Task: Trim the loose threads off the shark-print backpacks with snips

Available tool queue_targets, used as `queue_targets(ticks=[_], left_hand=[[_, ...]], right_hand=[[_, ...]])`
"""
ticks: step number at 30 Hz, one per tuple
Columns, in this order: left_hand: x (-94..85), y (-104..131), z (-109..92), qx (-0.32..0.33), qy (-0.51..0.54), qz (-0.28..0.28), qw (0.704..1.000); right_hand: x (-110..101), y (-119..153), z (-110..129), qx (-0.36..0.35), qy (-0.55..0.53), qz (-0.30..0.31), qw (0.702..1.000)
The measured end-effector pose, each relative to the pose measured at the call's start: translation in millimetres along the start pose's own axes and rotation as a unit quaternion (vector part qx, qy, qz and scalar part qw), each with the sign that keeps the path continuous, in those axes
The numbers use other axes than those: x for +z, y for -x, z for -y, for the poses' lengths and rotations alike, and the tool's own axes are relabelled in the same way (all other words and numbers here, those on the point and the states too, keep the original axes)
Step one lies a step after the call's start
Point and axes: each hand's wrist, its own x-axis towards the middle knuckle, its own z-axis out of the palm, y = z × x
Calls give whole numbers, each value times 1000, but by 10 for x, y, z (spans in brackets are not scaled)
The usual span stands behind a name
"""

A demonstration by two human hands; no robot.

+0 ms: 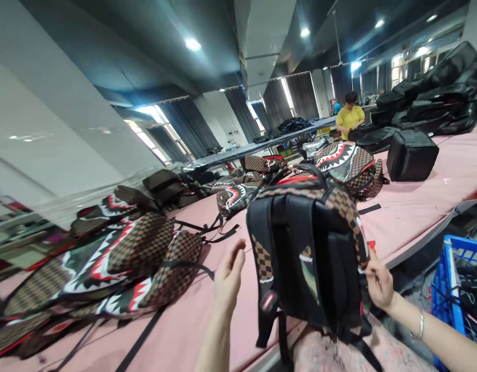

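The brown-and-black checkered backpack with a padded black back panel (277, 227) is upright at the near edge of the pink-covered counter (420, 201) (whether its base rests there, I can't tell). It looks light and soft-sided, likely to sag if gripped by one seam. The right hand (380, 281) pinches its side edge; the left hand (229, 274) is open, fingers extended, just beside the opposite side. The curved black top handle (319, 173) seems the surest hold.
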Motion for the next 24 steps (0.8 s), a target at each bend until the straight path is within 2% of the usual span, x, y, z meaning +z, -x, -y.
queue_targets(ticks=[2, 4, 5, 7, 9, 11, 13, 17, 19, 21, 24], left_hand=[[-21, 12, -258, 101, 12, -71, 992], [-50, 104, -554, 237, -21, -97, 966], [-61, 166, -701, 303, -57, -80, 948], [-63, 293, -966, 406, -139, -10, 903], [-32, 403, -1174, 467, -190, 64, 861], [30, 484, -1327, 494, -206, 125, 836], [110, 537, -1446, 509, -220, 161, 817], [273, 587, -1635, 549, -261, 183, 773], [346, 606, -1702, 558, -273, 190, 760], [415, 632, -1739, 549, -278, 185, 767], [507, 684, -1743, 515, -258, 159, 802]], right_hand=[[13, 190, 80, -54, -5, 44, 998], [10, 315, 160, -63, -4, 83, 995], [0, 350, 191, -60, -3, 99, 993], [-35, 372, 229, -52, -4, 120, 991], [-87, 346, 242, -41, -1, 137, 990], [-151, 291, 255, -28, 2, 156, 987], [-224, 218, 291, -13, -2, 166, 986], [-367, 21, 434, 31, -6, 167, 986], [-436, -107, 524, 55, -13, 156, 986], [-514, -257, 627, 98, -10, 142, 985], [-650, -517, 820, 160, -3, 165, 973]])
